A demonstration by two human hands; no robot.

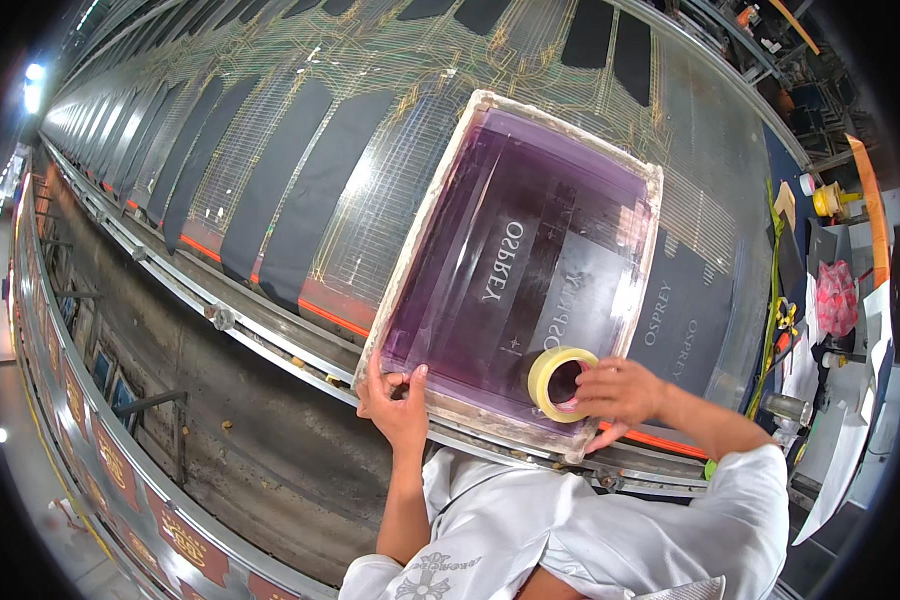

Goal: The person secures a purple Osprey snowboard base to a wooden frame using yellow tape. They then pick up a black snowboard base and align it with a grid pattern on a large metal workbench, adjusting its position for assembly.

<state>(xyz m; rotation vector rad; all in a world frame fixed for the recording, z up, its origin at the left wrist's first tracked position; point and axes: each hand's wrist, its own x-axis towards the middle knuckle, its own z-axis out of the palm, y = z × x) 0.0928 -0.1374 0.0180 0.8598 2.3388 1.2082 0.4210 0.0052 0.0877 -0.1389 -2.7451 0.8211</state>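
Note:
A screen printing frame [570,131] with whitish, stained edges and purple mesh [435,310] lies on a long table, tilted slightly clockwise. Pale lettering shows in the mesh, beside a lighter rectangular patch. My left hand [396,408] grips the frame's near left corner, thumb on top and fingers bent around the edge. Over the near right part of the mesh, my right hand [622,394] holds a yellowish roll of adhesive tape [541,385] by its right side. Whether the roll touches the mesh I cannot tell. Some right fingers reach down near the frame's near edge.
Dark fabric panels [280,190] lie in rows along the table, among yellow-green guide lines. A printed dark panel [685,310] lies right of the frame. A metal rail [220,317] runs along the near edge. Tools and a pink bundle [836,300] crowd the right side.

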